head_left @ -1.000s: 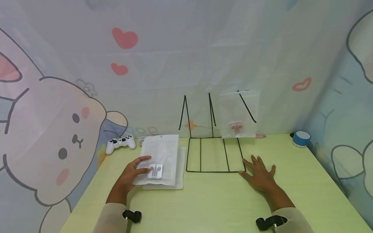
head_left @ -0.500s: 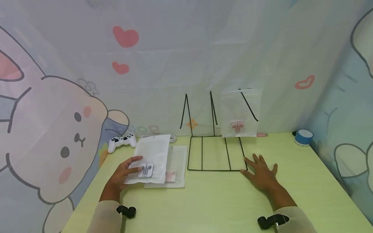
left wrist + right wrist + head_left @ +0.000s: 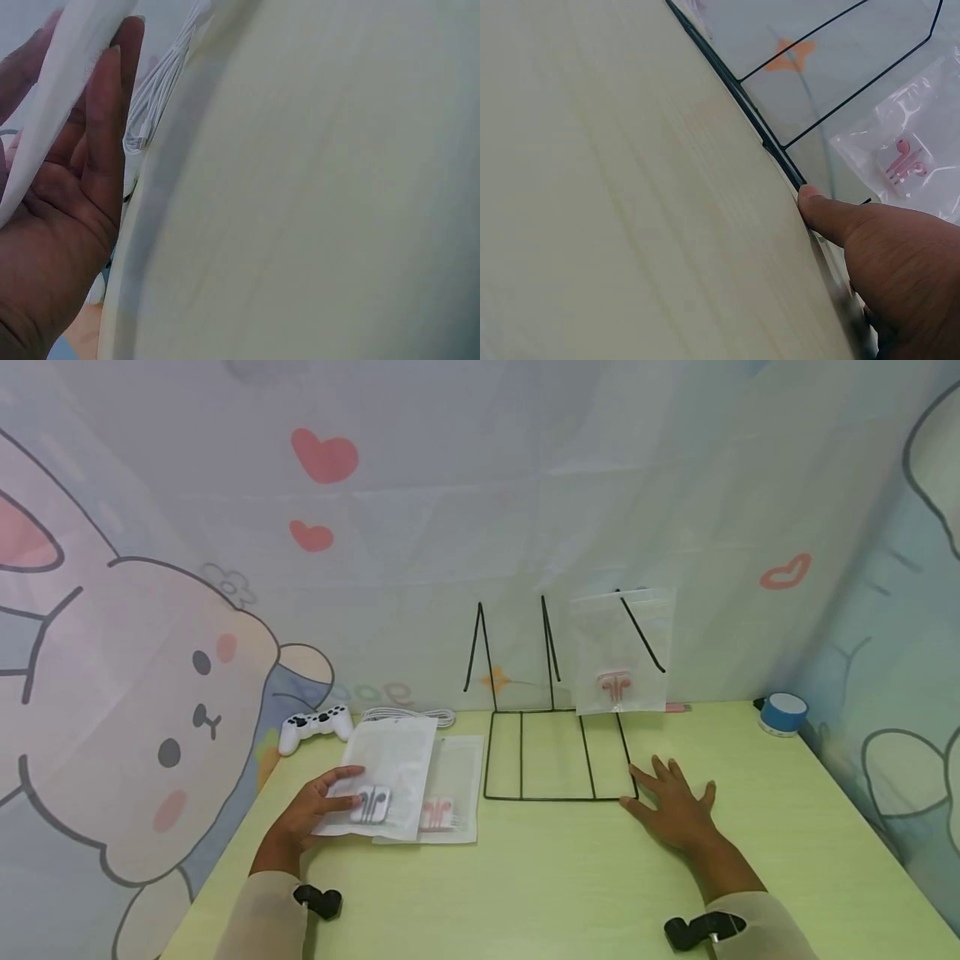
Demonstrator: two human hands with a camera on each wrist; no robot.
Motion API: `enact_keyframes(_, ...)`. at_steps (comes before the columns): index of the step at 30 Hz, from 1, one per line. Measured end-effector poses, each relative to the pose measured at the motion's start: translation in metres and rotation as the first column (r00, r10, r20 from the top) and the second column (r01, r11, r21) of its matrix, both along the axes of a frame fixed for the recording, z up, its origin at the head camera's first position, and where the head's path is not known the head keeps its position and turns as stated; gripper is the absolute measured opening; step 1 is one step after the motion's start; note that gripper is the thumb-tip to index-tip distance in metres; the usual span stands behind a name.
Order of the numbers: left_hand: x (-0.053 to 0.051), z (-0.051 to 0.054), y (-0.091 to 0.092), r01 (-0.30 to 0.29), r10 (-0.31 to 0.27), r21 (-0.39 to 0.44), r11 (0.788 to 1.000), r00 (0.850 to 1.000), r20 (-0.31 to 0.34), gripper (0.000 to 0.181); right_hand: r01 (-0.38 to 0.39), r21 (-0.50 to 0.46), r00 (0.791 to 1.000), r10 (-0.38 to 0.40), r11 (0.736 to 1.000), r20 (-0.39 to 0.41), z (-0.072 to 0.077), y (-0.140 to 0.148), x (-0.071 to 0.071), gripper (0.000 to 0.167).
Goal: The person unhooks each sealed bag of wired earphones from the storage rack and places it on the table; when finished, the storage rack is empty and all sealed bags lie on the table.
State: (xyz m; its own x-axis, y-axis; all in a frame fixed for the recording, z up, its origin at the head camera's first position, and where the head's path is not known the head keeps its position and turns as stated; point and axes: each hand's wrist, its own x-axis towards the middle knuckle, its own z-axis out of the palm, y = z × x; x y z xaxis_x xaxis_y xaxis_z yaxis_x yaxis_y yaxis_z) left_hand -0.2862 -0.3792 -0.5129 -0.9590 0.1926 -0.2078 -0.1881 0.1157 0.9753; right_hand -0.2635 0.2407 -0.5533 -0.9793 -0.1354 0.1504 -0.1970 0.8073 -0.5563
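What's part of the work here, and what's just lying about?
Likely involved:
White plastic earphone pouch, in left hand
Translucent pink-earphone pouch, hanging
Similar flat pouch
Black wire rack, touching right hand

Likely idle:
White plastic gamepad
Coiled white cable
Blue-white cylinder
Small pink object

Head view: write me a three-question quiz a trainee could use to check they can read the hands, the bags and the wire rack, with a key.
1. True or false: the right hand touches the wire rack.

2. Multiple choice: what does the left hand hold?
A. The game controller
B. A white bag showing grey earphones
C. The coiled white cable

3. Fill in: the hanging bag on the wire rack shows earphones coloured ____.

Key:
1. True; it touches the near right corner of the base.
2. B
3. pink
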Motion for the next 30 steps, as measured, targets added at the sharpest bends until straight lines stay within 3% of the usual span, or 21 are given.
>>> enact_keyframes(7,-0.002,0.000,-0.006,-0.013,0.011,-0.143,0.990,1.000,-0.021,0.070,-0.003,0.021,1.000,0.002,1.000,0.027,0.006,-0.002,0.001,0.073)
enact_keyframes(11,-0.002,-0.001,-0.011,-0.017,0.013,-0.186,0.982,1.000,-0.026,0.073,-0.004,0.014,1.000,0.003,1.000,0.019,0.005,-0.002,0.001,0.073)
enact_keyframes(30,0.003,0.005,-0.025,-0.024,0.030,-0.269,0.963,0.999,0.019,0.075,-0.004,0.027,1.000,0.003,1.000,0.026,0.004,-0.001,0.001,0.074)
